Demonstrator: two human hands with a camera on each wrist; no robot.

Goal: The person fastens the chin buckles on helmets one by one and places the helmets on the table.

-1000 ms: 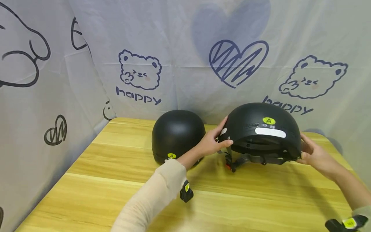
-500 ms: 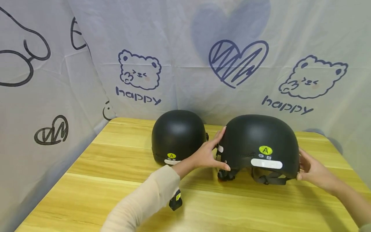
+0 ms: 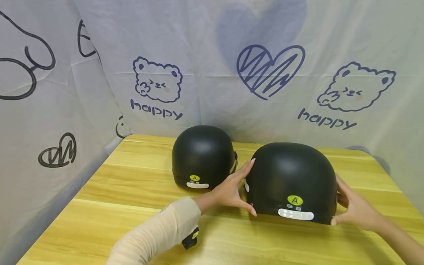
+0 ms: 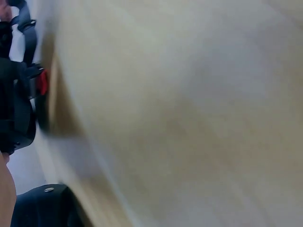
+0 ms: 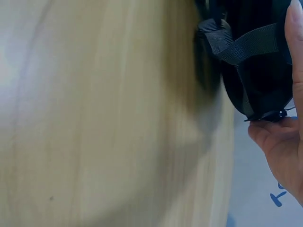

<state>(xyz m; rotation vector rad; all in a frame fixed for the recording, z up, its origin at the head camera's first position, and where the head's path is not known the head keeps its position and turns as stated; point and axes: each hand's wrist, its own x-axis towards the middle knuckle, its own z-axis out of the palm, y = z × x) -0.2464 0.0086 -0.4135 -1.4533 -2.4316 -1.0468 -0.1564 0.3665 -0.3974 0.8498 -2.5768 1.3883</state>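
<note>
A matte black helmet (image 3: 291,173) with a yellow "A" sticker and a white reflective strip is held between both hands. My left hand (image 3: 228,191) grips its left side, thumb toward the front and fingers behind. On the opposite side my right hand (image 3: 359,211) holds the rim the same way. The left wrist view shows dark straps and a red buckle (image 4: 41,82) below the shell. Webbing (image 5: 255,45) crosses the helmet's underside in the right wrist view. Whether the helmet touches the table is hidden in the head view. A second black helmet (image 3: 202,154) stands to its left.
The wooden table (image 3: 109,206) spans the scene, its rounded back corners near a white curtain (image 3: 212,99) printed with bears and hearts. Another curtain (image 3: 66,110) hangs along the left side. The second helmet sits close beside my left hand.
The held helmet has come down and toward me, tipping so its underside no longer shows in the head view. Both hands moved with it. The left helmet stayed in place.
</note>
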